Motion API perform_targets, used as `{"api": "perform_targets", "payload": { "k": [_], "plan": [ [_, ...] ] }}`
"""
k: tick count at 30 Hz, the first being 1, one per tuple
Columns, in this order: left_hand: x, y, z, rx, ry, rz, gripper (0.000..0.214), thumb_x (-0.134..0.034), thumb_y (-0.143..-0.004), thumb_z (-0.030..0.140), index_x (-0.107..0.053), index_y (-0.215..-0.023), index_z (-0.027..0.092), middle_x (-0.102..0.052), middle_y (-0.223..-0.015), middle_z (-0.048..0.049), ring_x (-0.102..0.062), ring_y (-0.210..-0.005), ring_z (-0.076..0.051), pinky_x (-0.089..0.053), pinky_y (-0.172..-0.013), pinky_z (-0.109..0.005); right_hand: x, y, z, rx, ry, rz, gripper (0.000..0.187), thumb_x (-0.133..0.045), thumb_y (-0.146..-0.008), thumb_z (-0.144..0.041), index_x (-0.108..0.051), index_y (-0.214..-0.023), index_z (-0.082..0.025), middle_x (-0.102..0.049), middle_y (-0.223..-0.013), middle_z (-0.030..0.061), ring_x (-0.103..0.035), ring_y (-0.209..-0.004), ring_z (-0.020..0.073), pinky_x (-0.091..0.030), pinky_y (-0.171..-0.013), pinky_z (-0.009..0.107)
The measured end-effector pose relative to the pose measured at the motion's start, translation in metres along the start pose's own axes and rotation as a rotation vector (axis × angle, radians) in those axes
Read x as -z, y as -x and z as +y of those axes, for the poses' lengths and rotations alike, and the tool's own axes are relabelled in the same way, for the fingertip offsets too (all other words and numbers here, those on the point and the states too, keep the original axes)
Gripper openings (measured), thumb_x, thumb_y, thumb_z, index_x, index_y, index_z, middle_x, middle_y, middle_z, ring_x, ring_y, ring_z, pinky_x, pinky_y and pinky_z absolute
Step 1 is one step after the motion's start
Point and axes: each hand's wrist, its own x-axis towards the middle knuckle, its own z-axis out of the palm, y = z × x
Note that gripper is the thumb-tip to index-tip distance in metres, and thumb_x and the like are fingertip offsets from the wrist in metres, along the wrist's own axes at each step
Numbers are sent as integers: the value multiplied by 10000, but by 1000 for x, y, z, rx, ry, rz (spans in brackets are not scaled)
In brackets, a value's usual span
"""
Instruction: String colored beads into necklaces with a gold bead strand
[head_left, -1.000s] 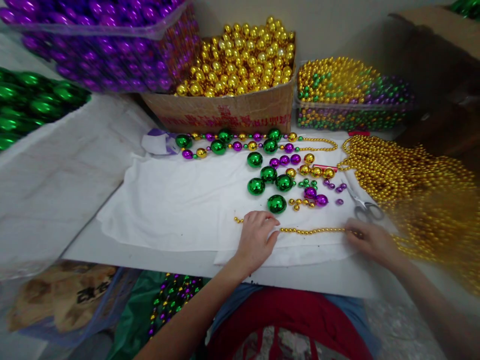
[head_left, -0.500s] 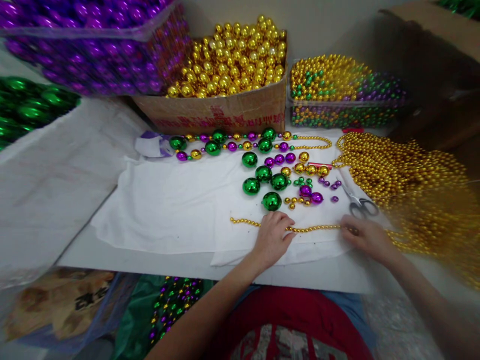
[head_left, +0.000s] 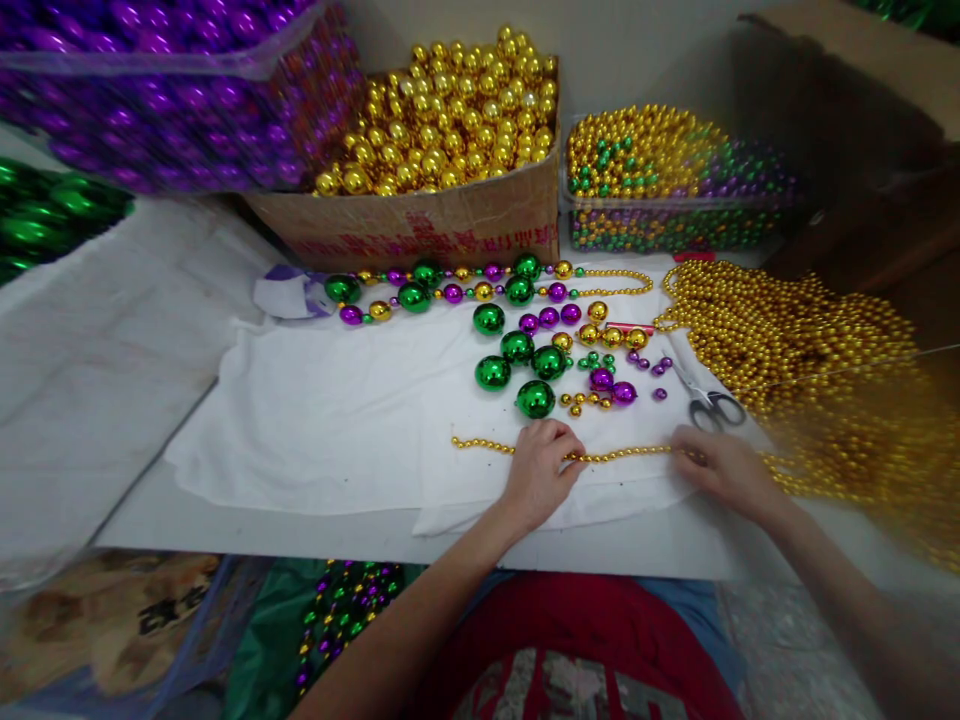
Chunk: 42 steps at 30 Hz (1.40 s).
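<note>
Left hand [head_left: 541, 466] has slid along the gold bead strand [head_left: 630, 454] toward the right hand [head_left: 716, 468] since a second ago, leaving a longer tail of beads past the wrist side. Taking the left hand as the dial's centre, that tail ends freely near 9 o'clock on the white cloth [head_left: 322, 420], and the right hand sits at 3 o'clock. Left thumb and fingertips are together, pinched on the strand; the right fingers are curled closed around it, though slightly blurred.

Widest open room lies from 8 to 10 o'clock, where bare, softly creased cloth runs out to an uneven hem. Toward 6 o'clock, a strip of smooth pale table [head_left: 262, 535] shows between cloth and table edge. From 11 to 2 o'clock the way is crowded: large, glossy, egg-like green balls [head_left: 517, 347], smaller purple balls [head_left: 549, 317] and scattered little beads.

Metal scissors [head_left: 699, 393] with dark looped handles lie just beyond the right hand, blades apart. Past them, toward 2 o'clock, spreads a tangled heap of gold strands [head_left: 810, 350]. At 11 o'clock a mixed-colour necklace [head_left: 453, 293] lies before a creased cardboard box [head_left: 420, 225].
</note>
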Motion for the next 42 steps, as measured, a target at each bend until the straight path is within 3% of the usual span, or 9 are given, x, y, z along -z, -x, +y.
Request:
{"api": "perform_targets", "payload": {
  "k": [12,25,28,33,42],
  "plan": [
    [10,9,-11,29,-74,33,49,-611,-803,145,-598,-807,191,-592,-962,-39,-501,-955,-216,-410,-842,-362,-2,-2,2,-15,10,6,155,-435,-837,-320,-554,-800,-227,-632,-695,12,-594,-665,197,-334,-589,263],
    [6,15,5,75,-105,99,114,-586,-827,166,-603,-935,197,-591,-995,-48,-502,-975,-234,-406,-854,-387,0,-2,-1,-14,-5,19,154,-442,-828,-309,-566,-797,-223,-633,-690,14,-594,-655,191,-329,-577,254],
    [1,16,19,64,-111,137,142,-560,-855,184,-595,-992,200,-585,-1031,-57,-492,-999,-238,-390,-867,-398,0,-2,-1,-20,0,25,157,-444,-826,-308,-572,-800,-221,-632,-689,18,-588,-645,192,-323,-573,257],
    [-18,-2,38,-14,-126,27,163,-612,-841,254,-589,-997,211,-579,-1039,-52,-476,-997,-239,-382,-863,-404,0,-2,-1,-12,3,26,154,-442,-827,-301,-573,-805,-222,-639,-701,19,-586,-649,187,-326,-574,252],
    [-34,-23,37,-22,-166,-26,52,-570,-866,249,-613,-871,220,-559,-942,-46,-471,-955,-230,-374,-830,-393,1,-3,-3,-15,-12,53,132,-456,-809,-274,-575,-778,-226,-625,-663,5,-577,-620,175,-310,-557,243]
  ]
}}
